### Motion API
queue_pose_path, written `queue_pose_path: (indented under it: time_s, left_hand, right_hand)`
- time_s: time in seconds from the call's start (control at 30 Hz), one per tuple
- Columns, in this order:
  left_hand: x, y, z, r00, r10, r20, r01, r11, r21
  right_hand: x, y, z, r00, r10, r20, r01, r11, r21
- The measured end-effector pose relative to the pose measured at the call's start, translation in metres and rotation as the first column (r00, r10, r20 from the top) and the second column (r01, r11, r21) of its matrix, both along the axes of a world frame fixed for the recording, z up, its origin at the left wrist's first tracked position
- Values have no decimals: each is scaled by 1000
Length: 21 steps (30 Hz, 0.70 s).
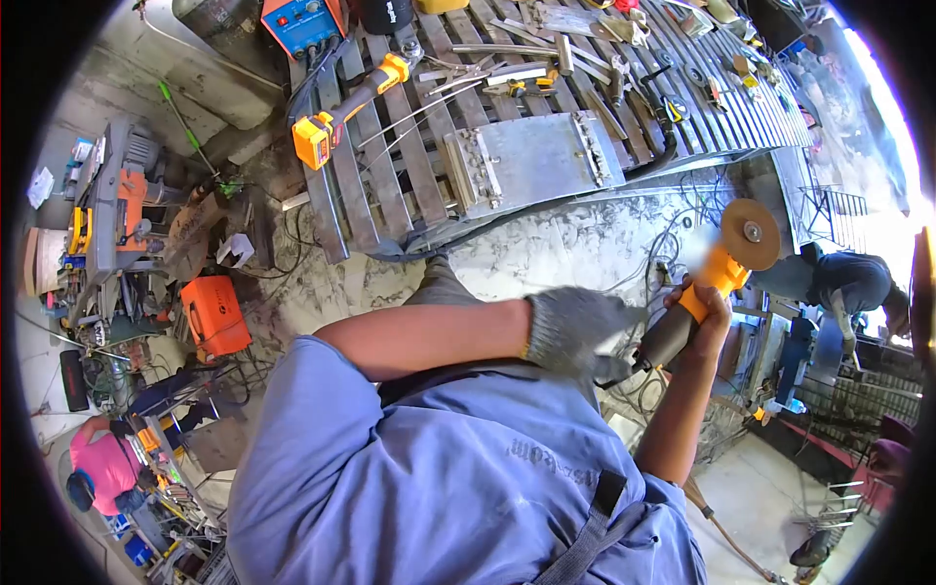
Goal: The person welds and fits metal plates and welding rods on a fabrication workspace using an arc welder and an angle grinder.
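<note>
My right hand [712,310], bare, grips the yellow and black body of an angle grinder [719,275]. A brown cutting disc [749,235] is mounted at its upper end, turned up and away from me. My left hand [575,330], in a grey knitted glove, reaches across my body towards the dark rear end of the grinder. Its fingers and thumb are spread apart, slightly smeared, with the thumb close to the tool's tail.
A slatted metal bench [390,190] ahead carries a steel plate [536,161], another yellow grinder [356,102], metal bars and a blue-orange machine [304,27]. Cables [648,278] trail over the floor. An orange case [214,319] stands left. People work at right [848,288] and lower left [102,463].
</note>
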<state>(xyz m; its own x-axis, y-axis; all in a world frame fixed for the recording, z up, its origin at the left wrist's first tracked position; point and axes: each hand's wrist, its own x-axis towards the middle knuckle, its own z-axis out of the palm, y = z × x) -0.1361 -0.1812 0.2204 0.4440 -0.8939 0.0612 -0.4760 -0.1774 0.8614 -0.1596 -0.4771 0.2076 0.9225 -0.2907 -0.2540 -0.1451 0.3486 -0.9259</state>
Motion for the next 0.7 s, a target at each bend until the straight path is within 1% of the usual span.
queue_pose_path:
  time_s: [0.03,0.07,0.13,0.2,0.23,0.27,0.33,0.37,0.4,0.47,0.5,0.53,0.6,0.63,0.7]
  left_hand:
    - [9,16,-23,989,128,76,-121,988,-97]
    - [20,33,-56,955,262,138,-232,952,-201]
    - [64,85,-122,857,387,340,-358,922,-145]
    - [100,142,-183,681,509,526,-553,829,-86]
    - [113,165,-195,627,578,522,-653,755,-51]
    - [127,182,-205,568,637,521,-741,671,-13]
    - [156,204,-228,493,671,553,-763,640,-96]
    - [168,208,-239,453,689,566,-772,620,-138]
    - [179,209,-241,466,663,585,-736,658,-159]
    - [195,210,-238,485,613,624,-661,724,-197]
    - [199,206,-242,539,577,614,-635,757,-154]
    - [202,203,-246,543,576,612,-617,767,-175]
    - [207,197,-251,545,571,613,-580,786,-216]
    - [208,195,-251,562,562,607,-580,791,-196]
    - [207,194,-255,580,538,612,-575,802,-161]
  right_hand:
    - [4,3,2,999,16,-34,-19,996,-83]
    - [11,7,4,997,30,-68,-41,985,-167]
    - [23,30,10,992,46,-117,-76,962,-264]
    - [38,53,17,976,83,-203,-152,922,-356]
    - [48,57,8,968,111,-224,-192,903,-384]
    - [58,64,7,935,167,-314,-286,876,-388]
    - [81,92,2,884,212,-416,-391,824,-411]
    - [91,96,-11,859,234,-456,-445,781,-438]
    - [98,101,-23,821,266,-505,-517,721,-461]
    - [111,127,-35,791,310,-528,-584,641,-498]
    - [117,137,-39,749,319,-580,-630,612,-477]
    - [121,146,-44,726,343,-596,-672,539,-508]
    - [129,154,-52,628,310,-714,-777,305,-551]
    - [131,160,-56,624,325,-710,-781,245,-574]
    - [134,167,-62,597,319,-736,-801,180,-572]
